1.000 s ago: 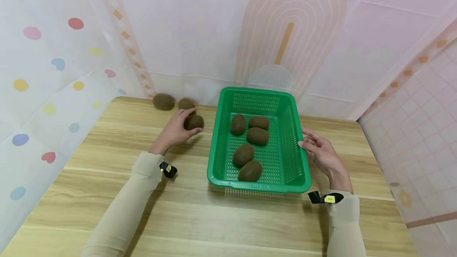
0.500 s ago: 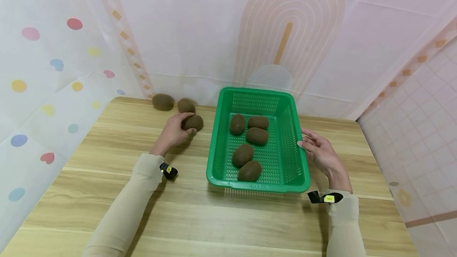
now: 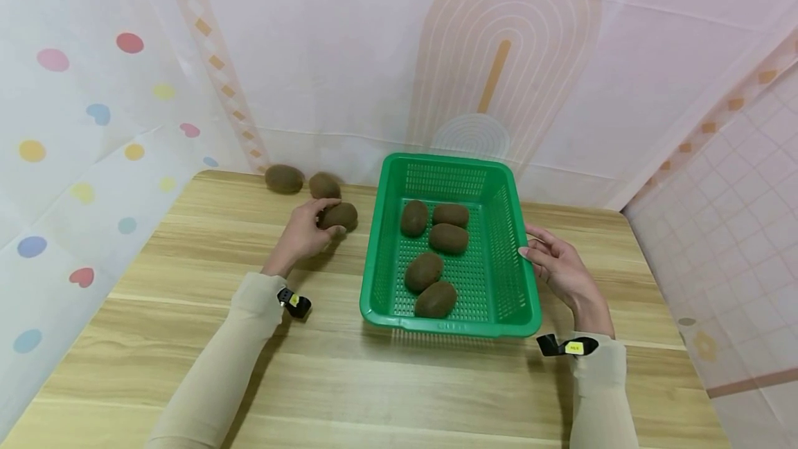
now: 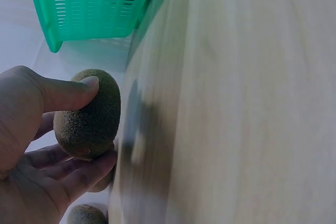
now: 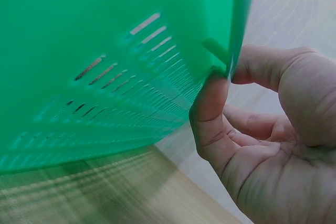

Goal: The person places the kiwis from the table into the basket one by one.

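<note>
A brown kiwi (image 3: 343, 216) is gripped between the thumb and fingers of my left hand (image 3: 303, 231), left of the green basket (image 3: 450, 326). The left wrist view shows the thumb on one side of this fuzzy kiwi (image 4: 94, 116) and fingers on the other. Whether it touches the table cannot be told. Several kiwis (image 3: 449, 238) lie inside the basket. On the right, my right hand (image 3: 564, 270) holds the basket's side rim. In the right wrist view, thumb and index finger pinch that rim from both sides, beside the slotted wall (image 5: 157, 93).
Two more kiwis, one at the far left (image 3: 284, 179) and one just behind my left fingers (image 3: 324, 186), rest by the table's back edge. A patterned cloth (image 3: 349, 54) hangs behind the wooden table (image 3: 399, 400) and along both sides.
My left thumb and fingers have closed in around the kiwi, which has shifted only slightly. The right hand and basket stay in place.
</note>
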The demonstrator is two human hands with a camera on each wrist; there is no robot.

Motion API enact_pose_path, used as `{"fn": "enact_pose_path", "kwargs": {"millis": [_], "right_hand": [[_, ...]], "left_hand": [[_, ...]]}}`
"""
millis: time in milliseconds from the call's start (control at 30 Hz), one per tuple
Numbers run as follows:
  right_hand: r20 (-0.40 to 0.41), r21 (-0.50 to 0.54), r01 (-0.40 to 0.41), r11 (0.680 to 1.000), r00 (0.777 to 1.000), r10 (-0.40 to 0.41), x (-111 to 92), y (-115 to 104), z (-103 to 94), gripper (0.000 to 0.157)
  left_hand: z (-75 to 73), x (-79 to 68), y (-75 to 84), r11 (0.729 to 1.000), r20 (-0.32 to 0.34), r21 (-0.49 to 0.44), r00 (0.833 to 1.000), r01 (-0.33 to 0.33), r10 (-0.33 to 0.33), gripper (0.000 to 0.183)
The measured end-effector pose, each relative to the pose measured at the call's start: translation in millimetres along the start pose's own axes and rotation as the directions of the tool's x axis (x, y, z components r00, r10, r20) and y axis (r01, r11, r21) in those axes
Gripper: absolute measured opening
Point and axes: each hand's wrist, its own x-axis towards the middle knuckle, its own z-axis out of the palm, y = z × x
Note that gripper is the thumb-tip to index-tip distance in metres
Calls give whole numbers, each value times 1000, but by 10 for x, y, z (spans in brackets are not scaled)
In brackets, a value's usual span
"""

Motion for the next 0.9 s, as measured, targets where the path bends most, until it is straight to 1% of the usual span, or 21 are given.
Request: {"fn": "enact_pose_path", "kwargs": {"millis": [133, 267, 600, 767, 900], "right_hand": [[-1, 4, -1, 1000, 1000, 1, 0, 0, 1, 63], [0, 7, 0, 1000, 1000, 0, -1, -3, 3, 63], [1, 10, 7, 1000, 1000, -7, -8, -3, -9, 63], [8, 10, 11, 1000, 1000, -11, -2, 0, -2, 63], [9, 15, 13, 1000, 1000, -13, -1, 1, 0, 63]], "left_hand": [[-24, -11, 35, 998, 3, -51, 1000, 25, -25, 52], [-48, -25, 71, 995, -4, -92, 1000, 27, -28, 52], [-92, -40, 179, 990, -50, -143, 999, -20, 13, 52], [-133, -60, 258, 983, -76, -175, 996, -55, 42, 53], [-145, -63, 314, 981, -94, -175, 994, -78, 62, 52]]}}
